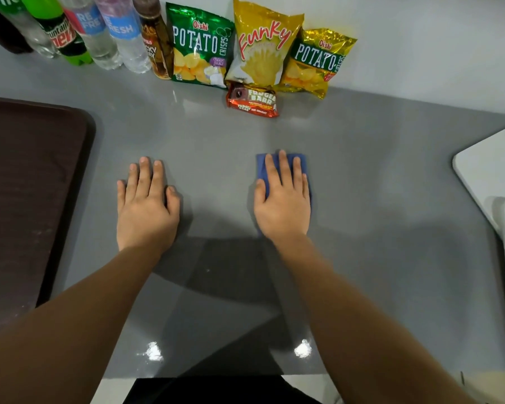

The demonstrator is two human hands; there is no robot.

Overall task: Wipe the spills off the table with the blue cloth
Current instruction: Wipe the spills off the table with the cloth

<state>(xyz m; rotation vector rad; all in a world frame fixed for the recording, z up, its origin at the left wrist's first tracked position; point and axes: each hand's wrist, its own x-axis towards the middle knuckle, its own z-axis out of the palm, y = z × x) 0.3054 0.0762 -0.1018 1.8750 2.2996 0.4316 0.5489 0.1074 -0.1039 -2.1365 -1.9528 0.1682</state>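
The blue cloth is pressed flat on the grey tabletop under the spread right hand; the left hand lies flat and empty. If wiped too far forward, the snack bar could be knocked. No spill can be made out.

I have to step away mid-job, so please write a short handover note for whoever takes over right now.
Left hand: flat on the grey table, palm down, holding nothing.
Right hand: flat, pressing the blue cloth onto the table.
Spills: no liquid is clearly visible; the two bright spots near the front edge may be light glare or residue, hard to tell.
Snack packs and bottles stand along the back wall, a dark tray at left.
Done: cloth is down.
Left: wipe the surface, check those spots.
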